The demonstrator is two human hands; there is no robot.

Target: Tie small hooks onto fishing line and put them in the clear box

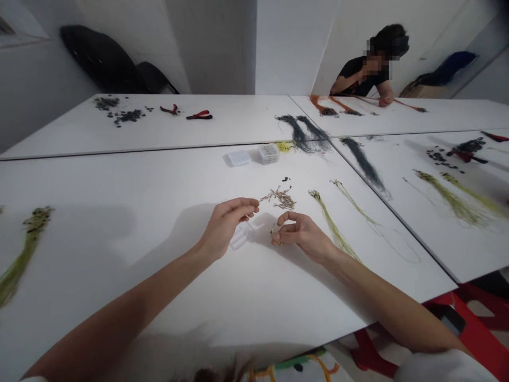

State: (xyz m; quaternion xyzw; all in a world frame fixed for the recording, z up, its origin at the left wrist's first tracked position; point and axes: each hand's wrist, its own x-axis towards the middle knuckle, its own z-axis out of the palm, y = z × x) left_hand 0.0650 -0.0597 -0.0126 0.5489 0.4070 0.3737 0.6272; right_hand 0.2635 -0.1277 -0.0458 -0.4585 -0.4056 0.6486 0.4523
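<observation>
My left hand [229, 222] is closed in a pinch beside the pile of small brownish metal pieces [282, 198]. Whatever sits between its fingertips is too small to make out. My right hand [300, 233] is curled, thumb against fingers, around a small yellow-green cord piece [277, 242] that shows below the fingertips. Between the hands, partly behind the left one, lies a clear plastic box [239, 241]. A few tiny black pieces [285, 179] are scattered just beyond the metal pile.
Yellow-green cord bundles lie at the right [330, 223] and far left [35, 228]. Small clear boxes [269, 154] and dark grey cord bundles [296, 130] are farther back. Red-handled pliers [201, 115] lie on the far table. A person [369, 74] sits behind orange cords [317, 103].
</observation>
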